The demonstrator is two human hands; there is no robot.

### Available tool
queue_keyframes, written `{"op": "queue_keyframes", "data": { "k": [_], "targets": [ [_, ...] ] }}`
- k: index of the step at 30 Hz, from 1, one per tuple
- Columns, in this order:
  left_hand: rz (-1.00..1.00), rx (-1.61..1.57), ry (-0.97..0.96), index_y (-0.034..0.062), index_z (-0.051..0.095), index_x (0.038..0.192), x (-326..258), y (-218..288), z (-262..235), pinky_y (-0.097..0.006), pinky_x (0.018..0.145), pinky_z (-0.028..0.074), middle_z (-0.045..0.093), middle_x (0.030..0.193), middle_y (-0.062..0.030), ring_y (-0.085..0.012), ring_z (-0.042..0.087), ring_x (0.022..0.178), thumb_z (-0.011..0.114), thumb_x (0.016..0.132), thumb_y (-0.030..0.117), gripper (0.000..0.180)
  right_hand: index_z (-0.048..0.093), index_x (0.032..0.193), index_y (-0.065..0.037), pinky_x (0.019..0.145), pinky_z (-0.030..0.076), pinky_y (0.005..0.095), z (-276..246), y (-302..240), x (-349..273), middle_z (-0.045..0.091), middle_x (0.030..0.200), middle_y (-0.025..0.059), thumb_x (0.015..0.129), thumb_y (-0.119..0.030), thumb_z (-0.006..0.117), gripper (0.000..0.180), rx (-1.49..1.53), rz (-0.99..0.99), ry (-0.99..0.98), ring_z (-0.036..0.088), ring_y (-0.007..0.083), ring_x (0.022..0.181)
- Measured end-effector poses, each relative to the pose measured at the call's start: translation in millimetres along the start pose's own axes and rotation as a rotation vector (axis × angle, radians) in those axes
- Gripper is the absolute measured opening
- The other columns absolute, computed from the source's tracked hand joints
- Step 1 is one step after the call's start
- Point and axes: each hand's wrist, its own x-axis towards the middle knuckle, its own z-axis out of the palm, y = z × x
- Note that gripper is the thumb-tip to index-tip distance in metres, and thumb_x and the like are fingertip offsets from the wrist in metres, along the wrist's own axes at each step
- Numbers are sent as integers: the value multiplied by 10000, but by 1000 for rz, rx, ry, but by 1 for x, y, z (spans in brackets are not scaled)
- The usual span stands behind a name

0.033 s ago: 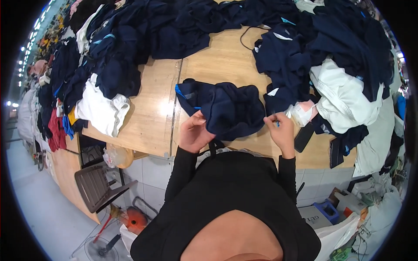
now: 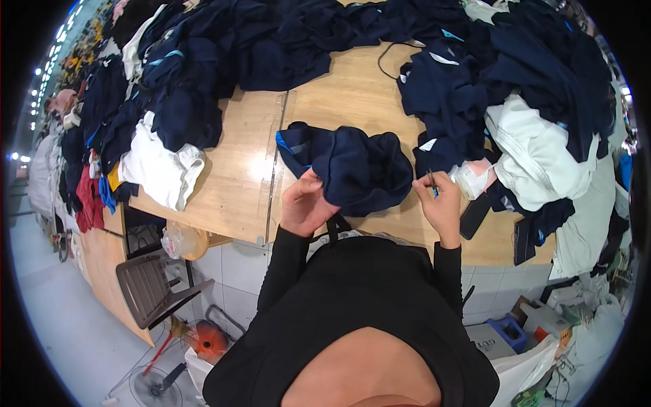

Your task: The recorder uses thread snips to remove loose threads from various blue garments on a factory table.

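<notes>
A navy blue garment [image 2: 366,169] lies bunched on the wooden table in front of me, with a bright blue strip at its left end. My left hand [image 2: 305,203] grips its lower left edge, thumb and fingers closed on the cloth. Just off the garment's right edge, my right hand [image 2: 439,203] is closed around small thread snips [image 2: 434,184]. Their dark pointed tip stands up above the fingers, and a bit of blue shows between them. Most of the tool is hidden in the hand.
Piles of navy garments [image 2: 271,51] line the table's [image 2: 359,74] far side. White cloth lies at left [image 2: 163,166] and right [image 2: 542,152]. Near my right hand are a crumpled plastic bag [image 2: 472,178] and a dark phone-like slab [image 2: 475,217]. A brown chair [image 2: 146,288] stands lower left.
The snips' tip now shows more plainly above my right fingers, which have turned slightly. The left hand keeps its hold, and the garment has barely shifted.
</notes>
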Motion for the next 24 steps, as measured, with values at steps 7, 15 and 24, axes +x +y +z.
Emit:
{"op": "queue_keyframes", "data": {
  "k": [7, 15, 24],
  "targets": [
    [105, 143, -177, 146, 197, 1734, 13, 19, 31, -554, 1282, 355, 312, 1744, -166, -377, 399, 1579, 589, 987, 119, 844, 767, 1108, 20, 805, 533, 291, 25, -65, 5, 779, 1011, 86, 890, -1, 812, 223, 433, -114, -292, 708, 154, 883],
    [257, 239, -56, 187, 121, 1748, -2, 5, 28, -541, 1293, 321, 294, 1746, -134, -361, 332, 1612, 599, 944, -28, 960, 749, 1072, 24, 640, 463, 243, 26, -58, -17, 756, 926, 13, 956, 13, 751, 117, 500, 32, -515, 618, 74, 721],
    [340, 286, -46, 41, 286, 1689, -26, 5, -16, -501, 1303, 320, 461, 1646, -181, -380, 406, 1574, 644, 771, -88, 994, 785, 1114, 8, 583, 330, 227, 12, -70, 13, 622, 751, -48, 923, 8, 797, 192, 472, -125, -704, 365, 18, 611]
  ]
}}
